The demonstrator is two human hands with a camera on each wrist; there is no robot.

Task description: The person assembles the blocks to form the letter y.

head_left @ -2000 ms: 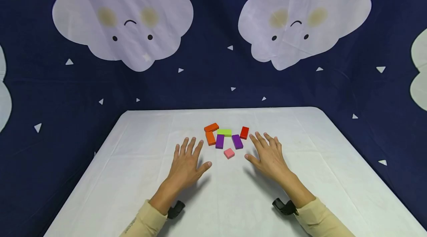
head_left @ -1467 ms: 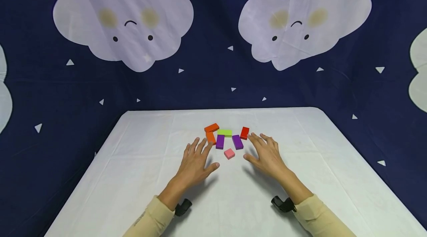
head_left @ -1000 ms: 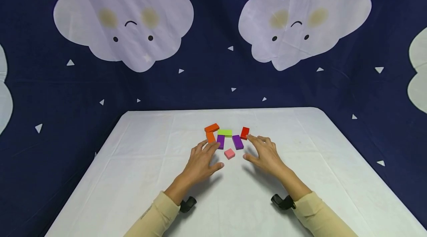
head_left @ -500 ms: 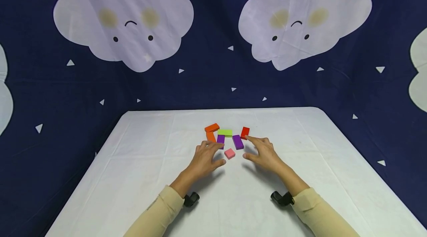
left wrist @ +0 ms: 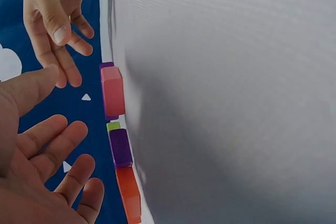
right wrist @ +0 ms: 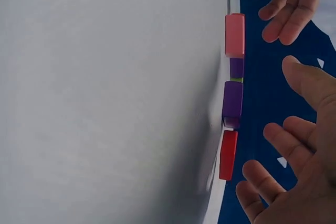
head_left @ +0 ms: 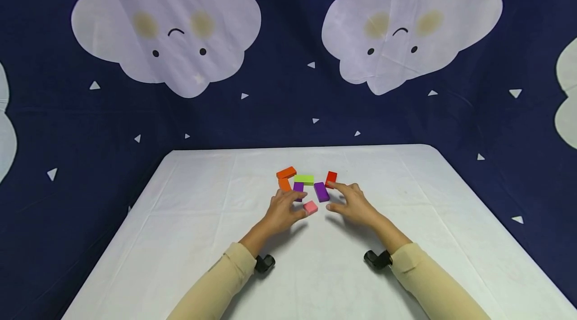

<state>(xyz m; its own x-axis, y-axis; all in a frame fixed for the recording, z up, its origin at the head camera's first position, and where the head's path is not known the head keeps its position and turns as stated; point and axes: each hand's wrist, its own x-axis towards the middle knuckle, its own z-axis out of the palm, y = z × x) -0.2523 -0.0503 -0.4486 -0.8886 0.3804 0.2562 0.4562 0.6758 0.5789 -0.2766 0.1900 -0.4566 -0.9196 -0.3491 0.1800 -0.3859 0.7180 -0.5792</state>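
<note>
Above the white table my left hand (head_left: 280,213) hovers with relaxed, slightly bent fingers and holds nothing. Its thumb tip overlaps the edge of a pink block (head_left: 310,207) in the head view, and its index finger partly covers a purple block (head_left: 298,187). My right hand (head_left: 356,207) is likewise held off the table, fingers loosely spread around no object. Its index fingertip overlaps the lower end of a red block (head_left: 331,178), and a second purple block (head_left: 321,192) lies just left of it. Both wrist views show a gap between the fingers and the blocks.
A lime green block (head_left: 304,179) lies behind the purple ones. To its left are two orange blocks, one at the back (head_left: 286,173) and one in front (head_left: 284,184). A dark blue cloud-print cloth (head_left: 288,109) hangs beyond the white table (head_left: 203,190).
My left hand has moved right and slightly forward, toward the pink block, its fingers bending more. My right hand has shifted slightly left, its fingers bending too. The blocks stay in place.
</note>
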